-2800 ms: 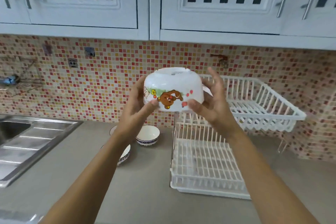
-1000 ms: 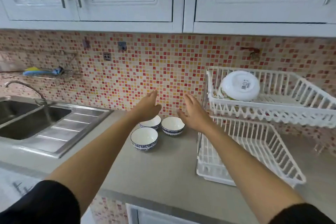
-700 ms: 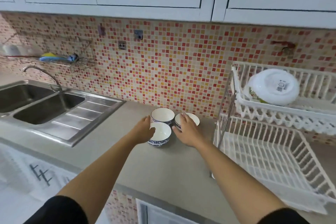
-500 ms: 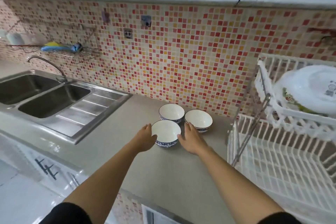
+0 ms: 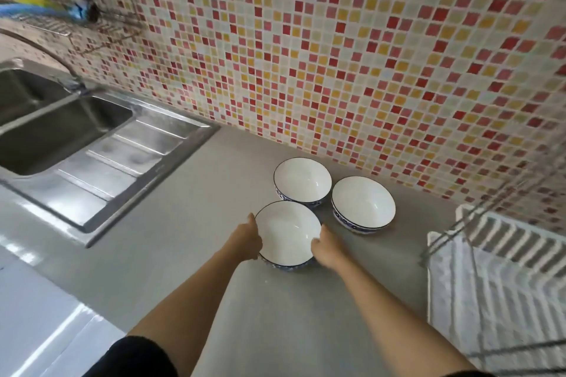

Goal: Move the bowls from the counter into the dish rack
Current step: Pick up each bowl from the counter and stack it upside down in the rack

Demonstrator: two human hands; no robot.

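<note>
Now both hands' grip cups the near bowl (image 5: 286, 231), two bowls (image 5: 302, 180) crowding just behind it

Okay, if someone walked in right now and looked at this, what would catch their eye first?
Probably the three white bowls clustered on the grey counter by the mosaic tile wall, with the left hand and right hand cupping the nearest bowl. Then the steel sink at left and white dish rack at right.

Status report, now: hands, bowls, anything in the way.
Left hand and right hand cupping nearest bowl, on counter. Two bowls behind. Dish rack right, path open.
</note>
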